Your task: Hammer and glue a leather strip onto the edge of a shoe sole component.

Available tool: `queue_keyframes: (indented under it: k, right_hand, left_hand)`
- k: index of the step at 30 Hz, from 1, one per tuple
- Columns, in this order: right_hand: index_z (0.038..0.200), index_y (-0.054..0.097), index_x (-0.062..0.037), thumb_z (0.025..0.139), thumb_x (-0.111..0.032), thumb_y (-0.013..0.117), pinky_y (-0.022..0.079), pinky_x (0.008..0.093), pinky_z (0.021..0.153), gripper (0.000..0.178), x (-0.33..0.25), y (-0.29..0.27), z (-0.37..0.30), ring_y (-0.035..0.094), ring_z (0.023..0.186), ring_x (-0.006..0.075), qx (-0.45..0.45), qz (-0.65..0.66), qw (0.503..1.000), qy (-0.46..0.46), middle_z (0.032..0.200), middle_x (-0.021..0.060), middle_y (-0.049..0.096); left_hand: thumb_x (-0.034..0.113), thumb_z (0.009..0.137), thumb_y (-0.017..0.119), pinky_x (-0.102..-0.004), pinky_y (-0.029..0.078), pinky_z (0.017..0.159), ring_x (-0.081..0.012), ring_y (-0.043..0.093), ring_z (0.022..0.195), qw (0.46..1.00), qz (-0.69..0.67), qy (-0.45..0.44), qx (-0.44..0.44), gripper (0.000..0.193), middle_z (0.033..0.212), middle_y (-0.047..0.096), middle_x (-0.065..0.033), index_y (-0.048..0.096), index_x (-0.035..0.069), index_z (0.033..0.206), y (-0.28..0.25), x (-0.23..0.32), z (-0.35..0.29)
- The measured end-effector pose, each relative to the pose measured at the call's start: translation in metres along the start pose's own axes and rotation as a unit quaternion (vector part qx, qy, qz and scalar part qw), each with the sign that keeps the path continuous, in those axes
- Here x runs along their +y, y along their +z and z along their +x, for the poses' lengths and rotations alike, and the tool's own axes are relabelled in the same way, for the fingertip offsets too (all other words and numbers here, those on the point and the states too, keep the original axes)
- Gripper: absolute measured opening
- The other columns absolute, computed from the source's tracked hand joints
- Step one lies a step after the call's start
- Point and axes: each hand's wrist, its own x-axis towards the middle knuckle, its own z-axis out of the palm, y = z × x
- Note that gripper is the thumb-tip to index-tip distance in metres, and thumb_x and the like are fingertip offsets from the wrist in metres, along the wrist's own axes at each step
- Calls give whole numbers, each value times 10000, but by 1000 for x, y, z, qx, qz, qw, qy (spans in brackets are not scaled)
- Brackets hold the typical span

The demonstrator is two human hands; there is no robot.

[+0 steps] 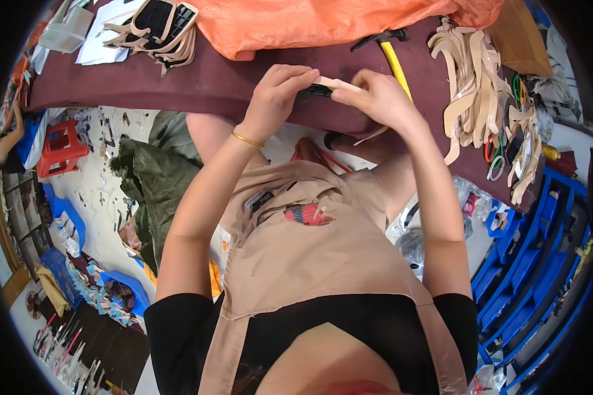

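My left hand [282, 93] pinches one end of a beige strap-like piece [338, 83] between thumb and fingers, just over the near edge of the table. The other end is in my right hand [381, 99], whose fingers are bent round it and slightly blurred. Below the strap, between my hands, something black shows; I cannot make out whether it is part of the piece. A thin pale strip hangs beneath my right hand. Beyond that hand lies a hammer [394, 66] with a yellow handle and a dark head.
A maroon-covered table [178, 92] spans the front. On it lie an orange sheet [323, 26], a stack of beige-and-black pieces [161, 33] and a heap of beige strips [471, 85] at right. Blue racks [527, 263] stand right; a red stool [62, 148] stands left.
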Motion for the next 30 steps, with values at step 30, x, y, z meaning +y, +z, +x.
queue_keyframes:
  k: [30]
  right_hand:
    - [678, 592, -67, 828, -436, 667, 274, 183, 439, 405, 48, 19, -8, 350, 444, 20, -72, 389, 911, 116, 574, -44, 509]
  left_hand:
    - [-16, 750, 540, -335, 467, 772, -238, 503, 853, 963, 111, 88, -228, 508, 888, 529, -61, 572, 164, 1224, -19, 5, 33]
